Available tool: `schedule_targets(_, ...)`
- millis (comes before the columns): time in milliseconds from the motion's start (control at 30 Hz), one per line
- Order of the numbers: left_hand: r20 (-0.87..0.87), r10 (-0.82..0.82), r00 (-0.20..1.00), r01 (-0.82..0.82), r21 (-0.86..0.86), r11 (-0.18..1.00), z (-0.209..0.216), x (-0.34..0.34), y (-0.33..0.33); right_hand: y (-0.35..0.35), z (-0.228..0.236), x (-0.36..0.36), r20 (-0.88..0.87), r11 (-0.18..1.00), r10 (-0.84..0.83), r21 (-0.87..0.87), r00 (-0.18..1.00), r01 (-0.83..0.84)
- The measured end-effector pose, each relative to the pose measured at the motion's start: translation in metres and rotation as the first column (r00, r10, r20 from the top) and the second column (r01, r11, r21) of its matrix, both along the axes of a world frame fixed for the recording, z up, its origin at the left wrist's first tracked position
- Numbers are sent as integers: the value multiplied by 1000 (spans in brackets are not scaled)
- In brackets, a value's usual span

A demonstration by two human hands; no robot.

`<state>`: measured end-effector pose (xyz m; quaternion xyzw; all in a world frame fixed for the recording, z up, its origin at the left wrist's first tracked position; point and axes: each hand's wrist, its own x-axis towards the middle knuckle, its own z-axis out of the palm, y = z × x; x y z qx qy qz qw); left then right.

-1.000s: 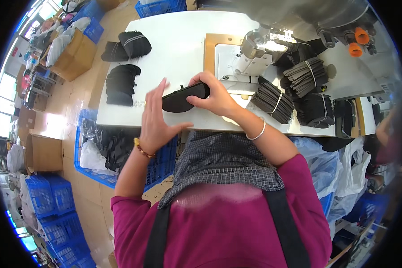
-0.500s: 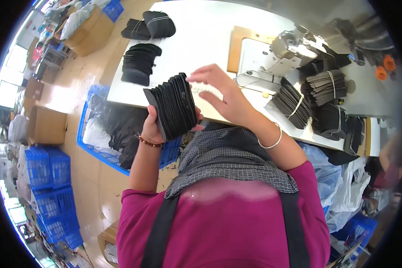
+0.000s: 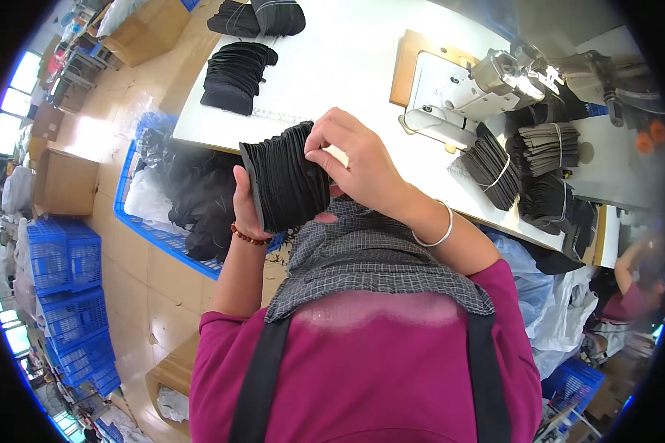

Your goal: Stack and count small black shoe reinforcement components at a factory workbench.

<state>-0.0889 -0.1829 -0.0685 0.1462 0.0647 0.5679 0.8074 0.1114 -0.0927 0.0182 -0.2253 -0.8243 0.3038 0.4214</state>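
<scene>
A thick stack of black fabric pieces (image 3: 284, 177) rests in my left hand (image 3: 253, 203), the palm beneath it and the thumb along its left side. My right hand (image 3: 358, 159) is at the stack's right end, thumb and forefinger pinched together at its upper edge. Whether a piece sits between those fingertips is too small to make out. On the white table (image 3: 332, 66) beyond lies another loose black stack (image 3: 236, 77), with tied black bundles (image 3: 277, 16) behind it.
At the right stands a sewing machine (image 3: 488, 85), with tied dark bundles (image 3: 493, 168) and a grey-brown bundle (image 3: 550, 145) beside it. A blue basket (image 3: 174, 251) of black pieces and plastic stands left, below the table edge. Blue crates (image 3: 66, 258) and cartons (image 3: 66, 181) line the floor.
My right hand has come down and left onto the stack's end, its fingers closing from apart into a pinch. The left hand still holds the stack. The whole view has shifted slightly.
</scene>
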Motion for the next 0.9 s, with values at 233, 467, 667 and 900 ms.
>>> schedule_targets(233, -43, -113, 993, 119, 194, 974, 13, -4, 9, -7, 18, 10, -25, 960, 52, -274, 998, -57)
schedule_targets(467, 184, 184, 966, -146, -198, 969, 36, -11, 16, -30, 7, 6, -62, 846, 293, -448, 954, -289)
schedule_targets(667, -94, 22, 995, -5, 172, 985, 34, -41, 29, -52, -65, -12, 350, 963, 208, 90, 914, -254)
schedule_targets(900, -11, 57, 998, -55, 110, 992, 21, -31, 20, -19, -15, -25, -65, 986, -131, 92, 989, 137)
